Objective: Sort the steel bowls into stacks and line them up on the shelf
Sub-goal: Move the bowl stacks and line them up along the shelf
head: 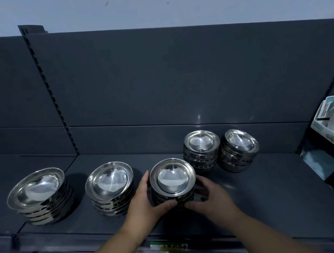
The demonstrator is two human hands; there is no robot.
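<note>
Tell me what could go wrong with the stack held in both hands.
The held stack is gripped only at its sides by the left hand and right hand; bowls might slip. The neighbouring stack sits close beside the left hand; a leftward move may knock it. The leftmost stack looks tilted; a jolt might topple it.

Five stacks of shiny round steel bowls stand on one dark grey metal shelf [270, 187]: the far-left stack [40, 196], the second stack [111, 187], the middle stack [172, 180], the rear-left stack [202, 149] and the rear-right stack [238, 150]. The bowls within each stack are too blurred to count. Two bare hands show, the left hand [143, 206] and the right hand [212, 199]. Two green-and-white paper labels [168, 246] sit on the shelf edge.
</note>
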